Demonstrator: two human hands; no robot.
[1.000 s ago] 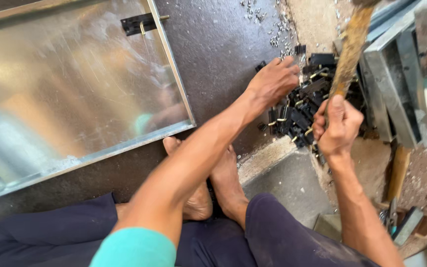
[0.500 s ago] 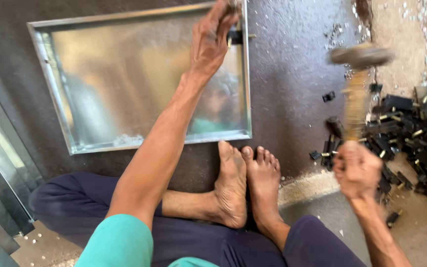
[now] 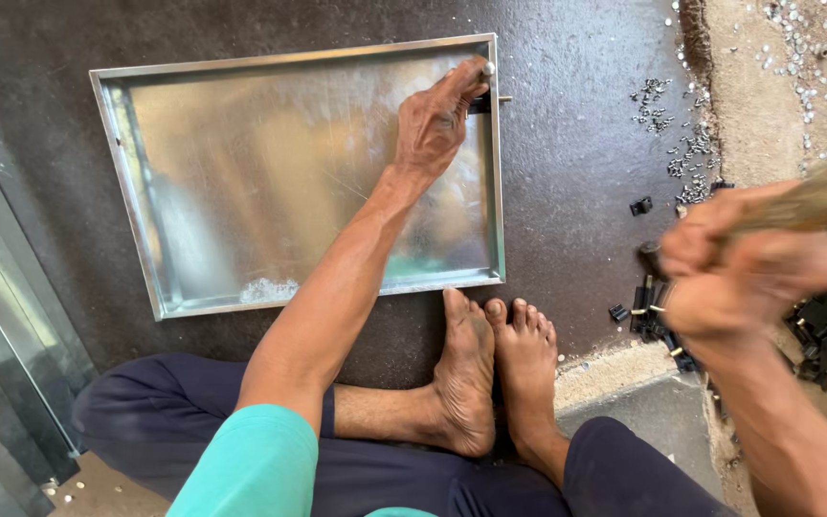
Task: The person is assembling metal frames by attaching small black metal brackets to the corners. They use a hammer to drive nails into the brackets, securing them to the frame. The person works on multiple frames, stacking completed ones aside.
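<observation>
1. Fingers (image 3: 452, 91) of our left hand (image 3: 433, 124) pinch a small black latch (image 3: 482, 101) at the tray's (image 3: 241, 172) right rim, upper centre.
2. Our right hand (image 3: 739, 278), blurred at right, is clenched round a wooden handle (image 3: 815, 201).
3. Black parts (image 3: 658, 311) lie on the floor beneath it.

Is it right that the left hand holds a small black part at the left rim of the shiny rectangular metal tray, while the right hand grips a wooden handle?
Not quite. The head view shows the left hand at the right rim of the shiny rectangular metal tray, on the small black part. The right hand does grip the wooden handle.
</observation>
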